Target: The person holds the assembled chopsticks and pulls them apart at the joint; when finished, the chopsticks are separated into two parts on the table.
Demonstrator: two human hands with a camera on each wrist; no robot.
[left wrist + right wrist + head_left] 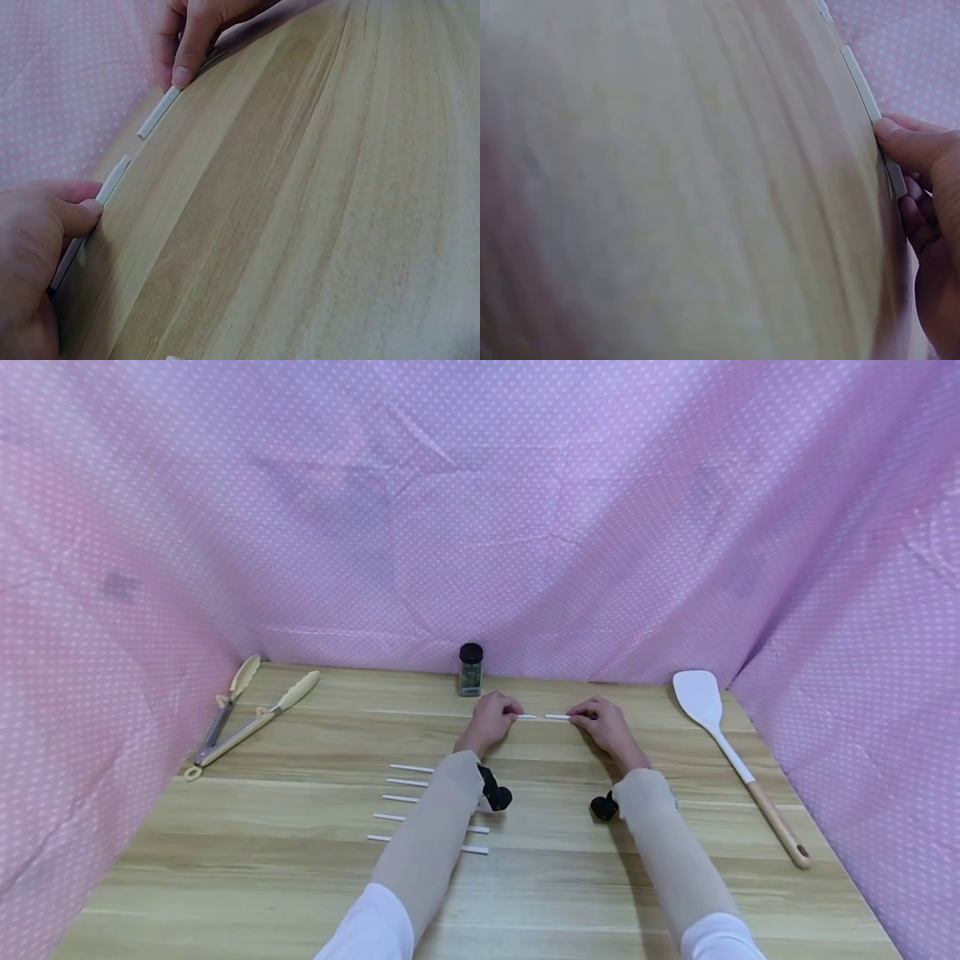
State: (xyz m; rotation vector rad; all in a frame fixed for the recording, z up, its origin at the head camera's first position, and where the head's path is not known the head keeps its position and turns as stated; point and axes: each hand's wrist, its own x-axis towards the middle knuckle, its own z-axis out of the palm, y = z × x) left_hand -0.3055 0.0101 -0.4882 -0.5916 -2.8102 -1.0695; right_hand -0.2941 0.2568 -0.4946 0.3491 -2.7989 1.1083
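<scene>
My left hand [491,720] pinches a thin white stick [114,178] between thumb and fingers, low at the tabletop. Its free end narrows to a small tip and points right. Opposite it, my right hand [604,725] pinches a second white stick [861,84] by thumb and fingertips. The two sticks lie nearly in one line, end facing end, with a short gap between them. Under and beside the left forearm, several more white sticks [406,798] lie in parallel rows, their middles partly hidden by the sleeve.
A small jar with a black lid [471,670] stands behind the left hand. Open tongs [240,735] lie at the back left of the wooden table [270,877]. A white spatula with a wooden handle [727,747] lies at the right. Pink dotted cloth [480,527] encloses the back and sides.
</scene>
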